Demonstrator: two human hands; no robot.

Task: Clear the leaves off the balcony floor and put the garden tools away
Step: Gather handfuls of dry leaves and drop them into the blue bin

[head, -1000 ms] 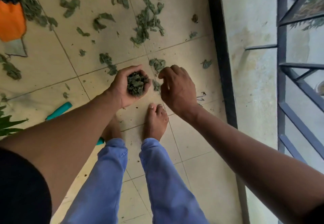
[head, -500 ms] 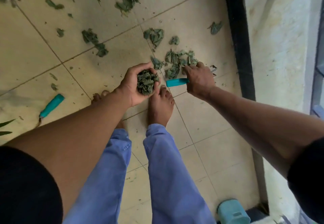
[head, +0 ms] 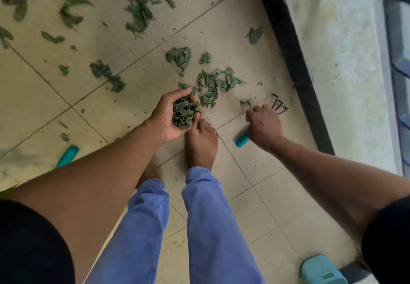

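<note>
My left hand (head: pixel 168 117) is cupped around a handful of wilted green leaves (head: pixel 185 112), held above my bare right foot. Gripping a small hand rake (head: pixel 280 105), my right hand (head: pixel 264 125) covers most of its teal handle; the handle's end (head: pixel 242 140) sticks out at the back and the dark metal tines rest on the tiles ahead. A loose pile of leaves (head: pixel 216 81) lies just beyond both hands. More leaves (head: pixel 142 6) are scattered across the beige tiled floor further out.
A second teal tool handle (head: pixel 66 156) lies on the floor at the left, partly behind my left arm. A black strip (head: pixel 288 39) and a pale low wall (head: pixel 343 50) border the floor on the right. A teal plastic object (head: pixel 322 270) sits at the bottom right.
My right hand took hold of the teal-handled rake and drew it back to the right, away from the leaf pile. The left hand kept its handful of leaves.
</note>
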